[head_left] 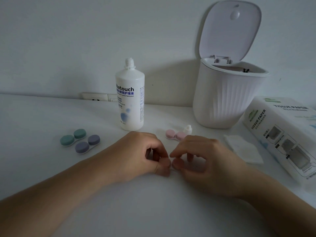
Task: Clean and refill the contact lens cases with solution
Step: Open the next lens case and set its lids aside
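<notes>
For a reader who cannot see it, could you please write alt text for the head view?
Two hands, left hand and right hand, grip a pink lens case on a white table. Behind stand an uncapped solution bottle, green case, purple case, another pink case, an open bin and tissues.

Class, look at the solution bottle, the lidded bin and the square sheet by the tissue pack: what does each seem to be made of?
Solution bottle: likely glossy white plastic, with a soft sheen and a moulded threaded neck.
Lidded bin: probably matte white plastic, with a ribbed moulded wall and a hinged lid.
Square sheet: seemingly thin tissue paper or cotton, dull and faintly textured; which one is unclear.
</notes>
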A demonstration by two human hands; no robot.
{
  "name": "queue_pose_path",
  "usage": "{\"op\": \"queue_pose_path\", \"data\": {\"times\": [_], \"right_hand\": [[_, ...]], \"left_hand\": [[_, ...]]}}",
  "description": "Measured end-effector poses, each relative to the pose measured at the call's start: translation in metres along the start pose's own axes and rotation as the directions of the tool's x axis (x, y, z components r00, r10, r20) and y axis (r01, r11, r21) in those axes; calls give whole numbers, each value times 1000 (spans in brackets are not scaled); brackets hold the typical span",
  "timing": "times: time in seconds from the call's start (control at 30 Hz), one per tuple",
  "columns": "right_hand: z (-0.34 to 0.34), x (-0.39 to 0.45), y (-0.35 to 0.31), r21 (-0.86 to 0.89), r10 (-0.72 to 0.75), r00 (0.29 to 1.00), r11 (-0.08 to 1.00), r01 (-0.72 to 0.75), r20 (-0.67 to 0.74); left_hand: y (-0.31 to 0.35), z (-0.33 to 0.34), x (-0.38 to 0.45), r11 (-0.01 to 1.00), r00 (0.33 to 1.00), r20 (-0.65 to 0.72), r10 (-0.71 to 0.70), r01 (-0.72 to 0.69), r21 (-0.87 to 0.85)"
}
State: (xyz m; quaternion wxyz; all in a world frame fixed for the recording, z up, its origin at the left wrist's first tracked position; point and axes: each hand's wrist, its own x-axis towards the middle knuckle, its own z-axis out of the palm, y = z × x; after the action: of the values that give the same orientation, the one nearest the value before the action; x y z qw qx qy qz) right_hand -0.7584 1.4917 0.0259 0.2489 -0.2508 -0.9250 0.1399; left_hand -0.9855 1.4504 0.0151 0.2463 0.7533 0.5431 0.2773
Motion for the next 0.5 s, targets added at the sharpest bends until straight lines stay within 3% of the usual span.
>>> {"op": "queue_pose_path", "data": {"times": [0.5], "right_hand": [[-1,-1,2,-52,86,996,995,-86,3]], "left_hand": [[3,0,-1,1000,1000,-4,-5,5,10]]}}
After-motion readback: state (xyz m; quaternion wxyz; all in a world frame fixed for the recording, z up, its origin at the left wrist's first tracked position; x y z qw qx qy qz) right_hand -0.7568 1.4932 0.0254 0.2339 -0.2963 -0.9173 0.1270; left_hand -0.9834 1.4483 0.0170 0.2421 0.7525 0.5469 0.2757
